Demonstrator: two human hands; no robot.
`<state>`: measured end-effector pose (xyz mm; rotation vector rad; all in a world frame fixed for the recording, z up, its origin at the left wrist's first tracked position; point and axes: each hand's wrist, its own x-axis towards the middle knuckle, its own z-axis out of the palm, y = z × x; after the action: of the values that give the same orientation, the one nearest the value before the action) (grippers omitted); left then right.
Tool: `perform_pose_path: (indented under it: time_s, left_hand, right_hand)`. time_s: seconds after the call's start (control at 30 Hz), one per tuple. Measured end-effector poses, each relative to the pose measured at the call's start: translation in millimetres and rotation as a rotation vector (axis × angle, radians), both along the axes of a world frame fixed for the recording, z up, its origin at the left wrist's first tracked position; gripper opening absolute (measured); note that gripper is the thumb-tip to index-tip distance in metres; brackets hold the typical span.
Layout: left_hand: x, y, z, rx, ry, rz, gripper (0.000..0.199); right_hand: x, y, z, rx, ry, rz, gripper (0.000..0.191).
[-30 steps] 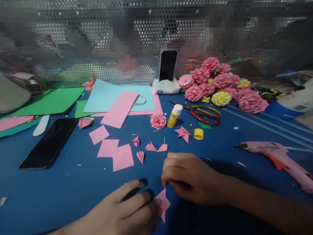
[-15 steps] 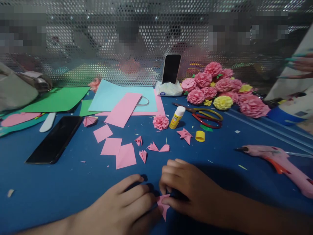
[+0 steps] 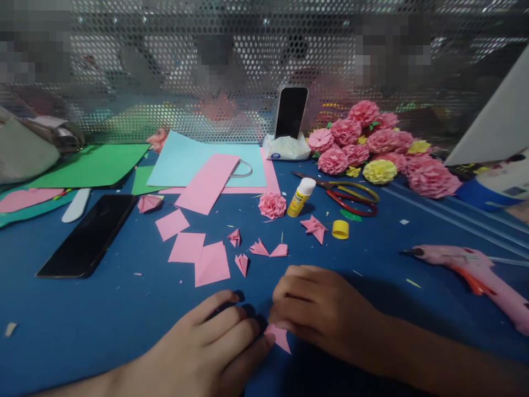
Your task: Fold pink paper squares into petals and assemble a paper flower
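A small folded piece of pink paper [image 3: 279,337] lies between my hands near the front of the blue table. My left hand [image 3: 221,342] pinches its left edge with the thumb, the other fingers curled loosely above the table. My right hand [image 3: 318,314] has its fingers bent together on the paper's upper right side; the thumb is mostly hidden. Just beyond are several small folded pink paper pieces [image 3: 242,264] and overlapping pink paper squares [image 3: 212,264]. A pink paper star [image 3: 314,229] and a pink paper flower [image 3: 272,205] sit farther back.
A glue stick [image 3: 301,197], its yellow cap [image 3: 340,229] and scissors [image 3: 351,196] lie mid-table. At right is a pink glue gun [image 3: 467,267]; at left, a dark phone [image 3: 88,237]. Paper flowers [image 3: 372,140], coloured sheets [image 3: 210,157] and a propped phone [image 3: 291,113] stand before a perforated metal panel.
The folded pink paper has turned, its lower point swinging to the right. My right thumb has drawn back from its face. The hand at the far right edge has left the view.
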<state>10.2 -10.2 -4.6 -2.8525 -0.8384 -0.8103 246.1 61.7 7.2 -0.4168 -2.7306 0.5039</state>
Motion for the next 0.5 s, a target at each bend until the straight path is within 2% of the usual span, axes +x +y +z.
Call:
perform_pose_path:
  time_s: [0.2, 0.3, 0.5]
  left_hand:
    - [-2, 2, 5.2, -0.066, 0.042, -0.008, 0.032]
    - [-4, 5, 2.3, -0.095, 0.04, -0.023, 0.035]
    - [-5, 9, -8.8, -0.104, -0.053, -0.052, 0.038]
  right_hand:
    - [3, 1, 4.2, 0.229, 0.035, 0.046, 0.029]
    - [3, 1, 5.8, 0.311, 0.04, 0.072, 0.024]
    - [3, 3, 6.9, 0.343, 0.025, 0.098, 0.024]
